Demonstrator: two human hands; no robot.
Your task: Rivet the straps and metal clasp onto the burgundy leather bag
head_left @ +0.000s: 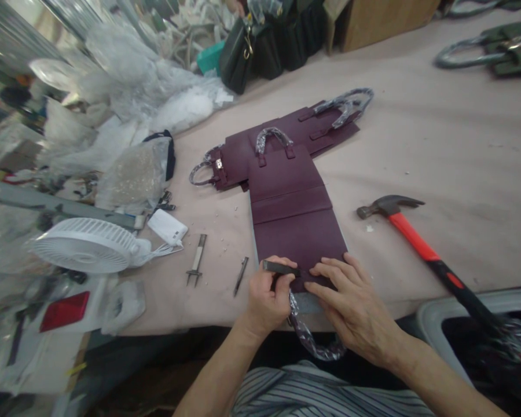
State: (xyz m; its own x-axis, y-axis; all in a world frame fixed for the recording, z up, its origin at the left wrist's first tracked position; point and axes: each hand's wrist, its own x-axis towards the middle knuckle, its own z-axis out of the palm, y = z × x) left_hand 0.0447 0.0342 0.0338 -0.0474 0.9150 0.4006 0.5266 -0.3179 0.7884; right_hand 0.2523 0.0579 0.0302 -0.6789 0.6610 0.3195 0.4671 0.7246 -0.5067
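At far left, a white fan (87, 246) lies tilted, above a red rectangular piece (64, 311). Right of it, a small white box (168, 227) sits on the cloth-covered table (417, 139), near a caliper-like tool (196, 260) and a slim dark rod (241, 277). Behind the main work lie more burgundy bag pieces (233, 159) with plastic-wrapped handles.

The left hand (269, 295) is closed around a short dark bar tool (280, 267), held low over the near end of a burgundy bag body (294, 231). This lies spread flat at the table's front edge, its near handle (315, 341), wrapped in clear plastic, hanging past that edge. Whether the tool's tip touches the leather is hard to tell. The right hand (351, 301) grasps nothing, its fingers spread flat on the bag body beside the tip.

Farther right, a claw hammer (421, 246) with a red and black grip rests its head on the table, handle reaching over a grey tub (425, 315). At upper right lies a dark green bag (514, 49).
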